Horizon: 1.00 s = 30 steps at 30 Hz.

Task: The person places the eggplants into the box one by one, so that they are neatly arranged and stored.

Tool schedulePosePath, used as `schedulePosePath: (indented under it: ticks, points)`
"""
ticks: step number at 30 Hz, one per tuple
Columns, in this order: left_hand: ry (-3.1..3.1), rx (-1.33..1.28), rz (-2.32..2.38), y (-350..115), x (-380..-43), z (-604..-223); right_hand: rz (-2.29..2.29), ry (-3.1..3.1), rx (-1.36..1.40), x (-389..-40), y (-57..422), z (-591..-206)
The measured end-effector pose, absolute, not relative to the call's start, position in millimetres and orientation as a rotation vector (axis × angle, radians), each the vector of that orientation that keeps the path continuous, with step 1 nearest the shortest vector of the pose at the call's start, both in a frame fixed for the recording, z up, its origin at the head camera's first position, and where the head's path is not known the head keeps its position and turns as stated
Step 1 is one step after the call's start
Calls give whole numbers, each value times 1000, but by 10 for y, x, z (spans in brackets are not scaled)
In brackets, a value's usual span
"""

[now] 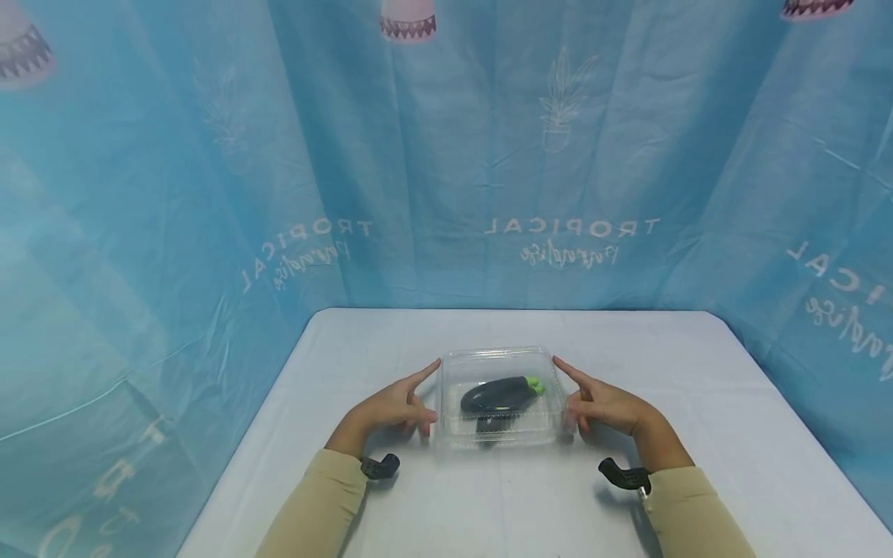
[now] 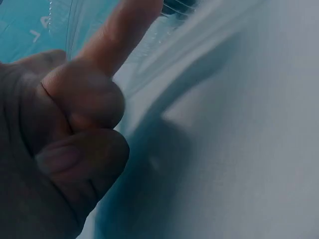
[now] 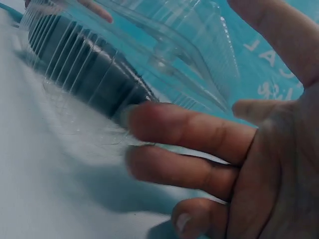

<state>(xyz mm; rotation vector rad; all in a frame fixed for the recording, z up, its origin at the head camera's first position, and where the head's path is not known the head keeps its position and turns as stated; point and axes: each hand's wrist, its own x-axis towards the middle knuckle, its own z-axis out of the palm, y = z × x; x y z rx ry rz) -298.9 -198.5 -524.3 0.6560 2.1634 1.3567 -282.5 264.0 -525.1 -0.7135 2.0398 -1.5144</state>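
A clear plastic clamshell container rests on the white table, with a dark eggplant inside, its green stem end to the right. In the right wrist view the eggplant shows through the ribbed wall. At the container's left side is my left hand, index finger extended to the back corner, lower fingers bent in the left wrist view. My right hand mirrors it on the right side, index finger at the back corner and other fingers close to the wall. Whether the lid is fully closed, I cannot tell.
White cloth covers the table. Blue printed curtains hang behind it and on both sides. A black strap piece sits at the left wrist and another black strap piece at the right.
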Motion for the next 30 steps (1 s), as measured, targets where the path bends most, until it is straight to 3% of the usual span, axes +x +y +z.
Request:
schedulePosePath:
  ticks: [30]
  points:
    - [1769,563,1602,-1811,-2830,-5312,-1582,1785,-616,-2728,2532,-5206]
